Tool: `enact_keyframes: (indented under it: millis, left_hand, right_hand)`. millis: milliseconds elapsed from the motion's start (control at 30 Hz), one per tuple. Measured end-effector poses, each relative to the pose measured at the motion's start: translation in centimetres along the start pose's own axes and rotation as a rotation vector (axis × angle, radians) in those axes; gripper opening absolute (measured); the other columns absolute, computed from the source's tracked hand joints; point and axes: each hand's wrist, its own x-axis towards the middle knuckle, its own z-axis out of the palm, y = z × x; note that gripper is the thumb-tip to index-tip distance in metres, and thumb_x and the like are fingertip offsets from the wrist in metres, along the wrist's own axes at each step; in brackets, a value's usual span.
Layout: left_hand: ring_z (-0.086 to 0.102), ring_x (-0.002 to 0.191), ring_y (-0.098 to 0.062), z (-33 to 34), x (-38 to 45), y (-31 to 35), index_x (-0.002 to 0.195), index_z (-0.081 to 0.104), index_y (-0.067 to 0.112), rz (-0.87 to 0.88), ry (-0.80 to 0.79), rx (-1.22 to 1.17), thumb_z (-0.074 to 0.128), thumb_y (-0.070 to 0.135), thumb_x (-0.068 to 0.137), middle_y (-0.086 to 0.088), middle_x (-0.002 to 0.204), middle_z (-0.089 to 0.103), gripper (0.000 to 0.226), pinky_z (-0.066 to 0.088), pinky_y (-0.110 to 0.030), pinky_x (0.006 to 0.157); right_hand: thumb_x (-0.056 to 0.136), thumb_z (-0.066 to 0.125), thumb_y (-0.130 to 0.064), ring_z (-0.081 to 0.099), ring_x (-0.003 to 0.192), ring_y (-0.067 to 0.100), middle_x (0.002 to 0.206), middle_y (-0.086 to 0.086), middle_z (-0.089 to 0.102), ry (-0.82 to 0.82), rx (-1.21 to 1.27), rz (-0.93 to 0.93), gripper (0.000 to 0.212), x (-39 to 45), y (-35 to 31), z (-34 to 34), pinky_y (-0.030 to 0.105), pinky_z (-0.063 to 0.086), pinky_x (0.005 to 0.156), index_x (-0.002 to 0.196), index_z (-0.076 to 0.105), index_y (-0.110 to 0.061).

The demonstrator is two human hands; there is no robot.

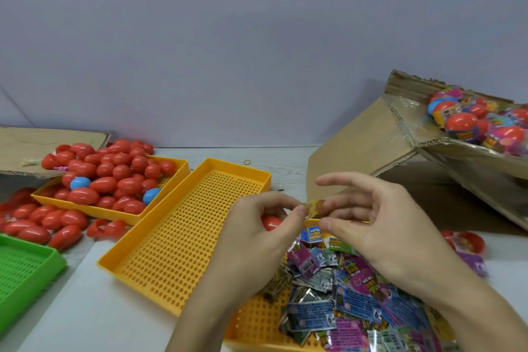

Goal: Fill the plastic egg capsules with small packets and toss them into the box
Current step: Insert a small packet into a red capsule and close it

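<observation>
Landmark is the empty yellow tray (183, 240) in the middle.

Far left of it: green tray (25, 268), corner only. Left of it: loose red egg capsules (45, 223) on the table, and a second yellow tray (114, 213) heaped with red ones plus two blue.

Just right of the empty tray: left hand (260, 226), palm turned inward, fingers curled around a red capsule half (270, 222), thumb and forefinger also pinching one end of a small packet (314, 205). Right hand (368, 217) pinches the other end between thumb and a finger; index finger sticks out straight, others loosely bent. Both wrists hover above the pile of packets (343, 294), lower right of the tray.

Far right and behind: cardboard box (428, 148), tilted, already holding filled capsules.

Step judged: folding or compressing the packet to fit the shell. Do it well by keeping the fold tight, steadying the shell's open side toward the packet, and pushing fully in so the halves can close.
</observation>
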Motion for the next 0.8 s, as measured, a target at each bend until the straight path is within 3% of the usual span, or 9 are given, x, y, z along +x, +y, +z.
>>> enact_keyframes:
  millis: [133,233,367,500,667,800]
  left_hand:
    - [0.053,0.053,-0.015,0.18,0.11,0.14,0.080,0.072,0.027,-0.049,0.031,-0.118,0.063,0.023,0.094,0.003,0.054,0.057,0.016,0.050,-0.048,0.059]
    - [0.048,0.052,-0.012,0.33,0.15,-0.05,0.079,0.072,0.022,-0.054,0.006,-0.117,0.063,0.021,0.095,0.004,0.054,0.054,0.019,0.044,-0.040,0.057]
    - [0.046,0.052,-0.011,0.59,0.17,-0.10,0.079,0.073,0.021,-0.041,-0.016,-0.109,0.062,0.022,0.095,0.004,0.054,0.054,0.020,0.041,-0.035,0.056]
    - [0.045,0.050,-0.009,0.60,0.19,-0.05,0.079,0.073,0.018,-0.025,-0.019,-0.106,0.059,0.022,0.096,0.006,0.053,0.053,0.023,0.040,-0.028,0.054]
    - [0.043,0.049,-0.008,0.60,0.14,0.09,0.071,0.070,0.013,-0.018,-0.025,-0.093,0.057,0.020,0.097,0.003,0.053,0.052,0.029,0.037,-0.024,0.051]
    - [0.047,0.051,-0.012,0.61,0.19,-0.01,0.068,0.068,0.014,-0.038,0.023,-0.103,0.057,0.018,0.096,0.002,0.051,0.052,0.030,0.042,-0.033,0.054]
  right_hand:
    - [0.081,0.076,-0.021,0.072,0.090,0.007,0.091,-0.011,0.076,-0.018,0.082,0.002,0.044,-0.13,-0.24,-0.02,0.027,0.056,0.081,0.116,0.060,-0.043]
    - [0.080,0.075,-0.023,0.071,0.091,0.010,0.092,-0.006,0.076,0.003,0.158,-0.016,0.044,-0.15,-0.46,0.30,0.029,0.053,0.084,0.117,0.061,-0.042]
    - [0.074,0.076,-0.033,0.071,0.084,0.008,0.092,-0.009,0.073,0.068,0.200,-0.005,0.043,0.02,-0.33,0.61,0.021,0.055,0.066,0.113,0.061,-0.041]
    - [0.062,0.074,-0.047,0.072,0.083,0.007,0.094,-0.011,0.073,0.069,0.212,0.018,0.052,0.02,-0.01,0.79,0.018,0.054,0.064,0.112,0.061,-0.042]
    - [0.076,0.079,-0.024,0.073,0.079,0.010,0.088,-0.007,0.074,0.076,0.212,0.035,0.044,0.16,0.30,0.86,0.017,0.055,0.065,0.112,0.061,-0.041]
    - [0.082,0.076,-0.010,0.072,0.077,0.013,0.086,-0.003,0.075,0.076,0.192,0.019,0.044,0.13,0.25,0.72,0.020,0.057,0.068,0.112,0.061,-0.039]
